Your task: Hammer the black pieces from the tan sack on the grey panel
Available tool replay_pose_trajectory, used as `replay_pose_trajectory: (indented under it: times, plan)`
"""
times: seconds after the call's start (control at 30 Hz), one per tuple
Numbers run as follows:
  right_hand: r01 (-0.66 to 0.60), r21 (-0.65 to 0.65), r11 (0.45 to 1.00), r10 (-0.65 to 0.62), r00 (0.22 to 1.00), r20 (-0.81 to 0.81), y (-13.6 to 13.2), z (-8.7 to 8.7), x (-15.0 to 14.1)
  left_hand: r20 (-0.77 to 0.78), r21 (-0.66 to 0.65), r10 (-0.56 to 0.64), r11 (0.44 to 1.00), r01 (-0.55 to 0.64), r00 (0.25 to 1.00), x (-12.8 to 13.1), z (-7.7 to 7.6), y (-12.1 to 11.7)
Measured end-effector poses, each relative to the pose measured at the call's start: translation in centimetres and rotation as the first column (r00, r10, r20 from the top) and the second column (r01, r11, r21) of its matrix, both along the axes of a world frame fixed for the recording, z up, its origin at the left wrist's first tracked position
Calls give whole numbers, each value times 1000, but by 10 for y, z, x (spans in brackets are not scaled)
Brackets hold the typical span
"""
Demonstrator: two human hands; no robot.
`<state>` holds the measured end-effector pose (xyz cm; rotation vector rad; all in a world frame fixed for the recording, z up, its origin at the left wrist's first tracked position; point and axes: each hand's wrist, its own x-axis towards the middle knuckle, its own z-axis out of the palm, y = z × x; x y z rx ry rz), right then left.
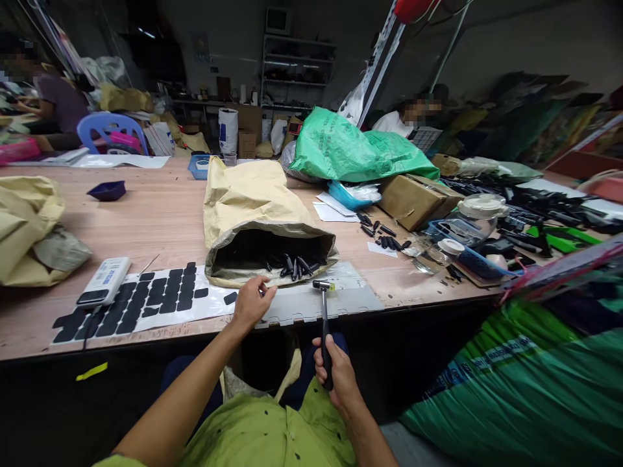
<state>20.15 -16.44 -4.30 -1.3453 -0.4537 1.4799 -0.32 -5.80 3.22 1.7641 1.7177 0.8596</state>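
Head cam: R hand [341, 373] grips hammer [325, 318] by handle; L hand [252, 301] half-open, apparently empty, nr sack [250, 198] mouth. Blk parts [296, 267] inside sack, others loose on tabletop [160, 227]. Qty done vs. left: can't tell.

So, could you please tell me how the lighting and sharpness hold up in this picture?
Head view: the bench is fairly well lit, while the shelves behind sit in gloom; head view: shadow hides the depths of the yellow sack; head view: the hammer in the right hand looks reasonably clear, but the green sack at lower right looks stretched by wide-angle distortion.
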Motion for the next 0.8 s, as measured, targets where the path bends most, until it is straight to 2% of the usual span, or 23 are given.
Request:
replay_pose_trajectory:
  times: [0.07, 0.13, 0.23, 0.37, 0.47, 0.57, 0.63, 0.7, 0.8]
  plan:
    - [-4, -1, 1000, 4, 1000, -3, 0, -1, 0, -80, -104, 171, 978, -179, 982, 5, 7, 30]
    - [-10, 0, 1000, 10, 1000, -10, 0, -1, 1, -182, -178, 262, 939, -294, 948, 8, 11, 53]
    - [-17, 6, 1000, 17, 1000, -12, 0, -2, 1, -259, -234, 310, 899, -371, 915, 11, 12, 72]
    - [-19, 17, 1000, 19, 1000, -13, 0, -1, 1, -192, -245, 340, 892, -381, 920, 9, 10, 72]
    - [-13, 10, 1000, 13, 1000, -14, 0, 0, 1, -97, -167, 294, 937, -307, 951, 3, 9, 56]
    - [-12, 11, 1000, 12, 1000, -6, 1, 0, 0, -55, 18, 113, 994, -112, 992, -4, 5, 32]
    - [-14, 16, 1000, 14, 1000, -2, 1, -1, 0, -84, 85, -64, 994, 71, 994, -8, 0, 15]
    - [-16, 24, 1000, 16, 1000, 1, 0, -1, 0, -147, 71, -180, 979, 192, 973, -11, -7, 2]
    - [-19, 31, 999, 19, 1000, 8, 0, 0, -1, -232, 64, -206, 972, 226, 951, -10, -16, -7]
